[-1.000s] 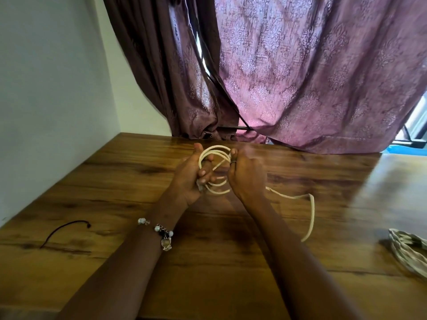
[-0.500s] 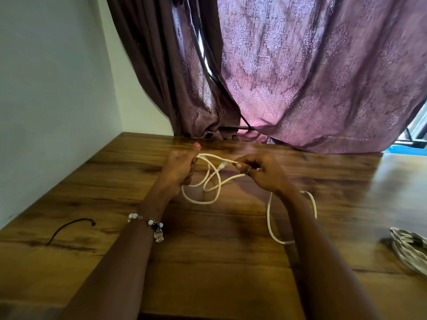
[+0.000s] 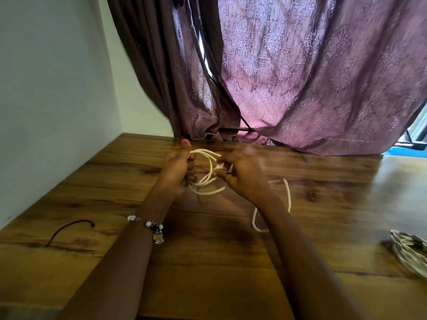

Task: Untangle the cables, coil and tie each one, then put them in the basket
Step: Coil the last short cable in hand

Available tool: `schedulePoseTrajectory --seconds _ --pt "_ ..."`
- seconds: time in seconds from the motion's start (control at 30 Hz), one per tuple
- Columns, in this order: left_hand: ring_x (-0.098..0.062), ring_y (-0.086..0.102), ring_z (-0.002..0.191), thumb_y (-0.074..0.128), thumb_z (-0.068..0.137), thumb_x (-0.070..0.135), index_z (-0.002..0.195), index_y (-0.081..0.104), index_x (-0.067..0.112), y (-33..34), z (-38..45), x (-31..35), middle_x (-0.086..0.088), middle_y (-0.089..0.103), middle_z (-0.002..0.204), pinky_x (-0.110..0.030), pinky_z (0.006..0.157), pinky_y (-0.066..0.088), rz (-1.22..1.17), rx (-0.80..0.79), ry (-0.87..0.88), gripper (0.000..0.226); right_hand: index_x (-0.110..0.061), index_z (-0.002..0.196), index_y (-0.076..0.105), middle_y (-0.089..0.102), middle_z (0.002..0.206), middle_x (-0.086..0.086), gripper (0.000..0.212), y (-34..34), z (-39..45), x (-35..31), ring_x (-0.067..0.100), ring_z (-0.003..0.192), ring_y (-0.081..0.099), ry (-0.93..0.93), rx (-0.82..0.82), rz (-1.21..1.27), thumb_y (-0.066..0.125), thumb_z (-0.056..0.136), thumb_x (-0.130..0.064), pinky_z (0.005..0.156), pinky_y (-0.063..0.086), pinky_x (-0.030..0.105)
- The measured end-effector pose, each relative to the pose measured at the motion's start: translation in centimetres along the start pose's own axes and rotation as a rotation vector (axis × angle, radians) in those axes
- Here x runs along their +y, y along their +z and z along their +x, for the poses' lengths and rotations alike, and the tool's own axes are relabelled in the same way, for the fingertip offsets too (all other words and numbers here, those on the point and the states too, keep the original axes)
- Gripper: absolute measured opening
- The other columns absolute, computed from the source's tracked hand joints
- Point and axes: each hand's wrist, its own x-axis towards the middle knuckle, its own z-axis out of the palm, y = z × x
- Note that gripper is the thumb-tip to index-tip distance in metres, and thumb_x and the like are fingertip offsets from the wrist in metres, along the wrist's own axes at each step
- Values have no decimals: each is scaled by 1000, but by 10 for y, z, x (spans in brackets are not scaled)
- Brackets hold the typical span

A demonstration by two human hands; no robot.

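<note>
- The left hand grips several loops of the white cable, with the fingers curled around them, above the wooden table.
- The right hand pinches one strand of this cable near the loops; the exact place of the fingertips is blurred.
- The loose end of the cable goes under the right forearm and lies on the table in a curve, so I judge the coiling is only partly done.
- No tie is on this cable yet, as far as I see.
- The basket stands at the right edge, well apart; what is inside I cannot tell.
- A thin dark cord lies on the left, untouched; maybe it is the tie.
</note>
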Motion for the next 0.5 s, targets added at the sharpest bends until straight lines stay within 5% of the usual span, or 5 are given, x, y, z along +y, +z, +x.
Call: schedulePoseTrajectory --seconds 0.17,0.3,0.4,0.5 --pt "-4 22 30 40 91 56 69 43 14 1 0 0 9 31 37 -12 35 26 -78 -182 -112 48 -1 81 68 64 65 8 13 -1 -1 18 21 56 57 193 -83 92 74 79 -12 53 39 26" --pt "-6 20 30 42 91 53 69 46 13 1 -4 1 7 24 38 -19 42 34 3 -364 -179 46 1 70 63 58 59 9 5 2 -2 18 24 54 51 142 -38 44 66 73 -1 51 40 35" --pt "-10 29 31 36 99 35 73 51 11 1 -11 3 2 33 42 -27 50 49 48 -433 -225 38 0 71 62 56 64 10 4 -1 -3 14 20 59 45 33 37 -9 64 74 -1 55 28 28" --pt "-11 33 33 34 98 24 77 61 10 2 -14 3 -2 39 46 -35 55 57 66 -471 -239 37 -1 78 62 59 75 16 3 0 -5 11 28 67 52 -49 33 -46 60 77 -2 59 31 29"
